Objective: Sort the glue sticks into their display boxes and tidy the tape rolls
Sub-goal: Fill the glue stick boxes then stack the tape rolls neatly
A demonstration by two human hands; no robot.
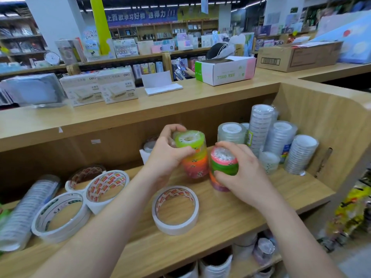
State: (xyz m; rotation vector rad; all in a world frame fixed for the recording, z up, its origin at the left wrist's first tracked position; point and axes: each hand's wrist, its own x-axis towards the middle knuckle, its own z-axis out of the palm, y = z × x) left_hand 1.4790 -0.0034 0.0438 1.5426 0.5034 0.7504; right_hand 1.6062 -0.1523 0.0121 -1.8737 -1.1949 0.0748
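Your left hand (167,157) is wrapped round the green-topped stack (190,146) of coloured tape rolls, thumb in front and fingers curled over the back of its upper end. Your right hand (242,175) grips the pink-topped stack (223,162) the same way, from the right side.

Both stacks sit in the middle of the frame on the wooden shelf (230,215). Their long axes are near upright and lean a little. They stand side by side, touching or almost so, with the green-topped one up and to the left. Whether their bases rest fully on the shelf you cannot tell.

The relation that matters is that the clear tape stacks (280,137) stand to the right, against the end wall. Your right hand is the nearer one, with only a narrow gap of bare shelf between it and them. That stack probably goes first, kept vertical.

Counting:
- **Coloured stacks:** two, one in each hand.
- **Clear stacks at the right:** five, with another partly hidden behind them.
- **Wide rolls:** at least four. One of the wide rolls (175,209) lies flat at centre bottom and the others overlap at lower left.
- **Long sleeve:** one long sleeve of clear rolls (20,213) lies on its side at the far left.
- **Glue sticks:** none you can make out here.
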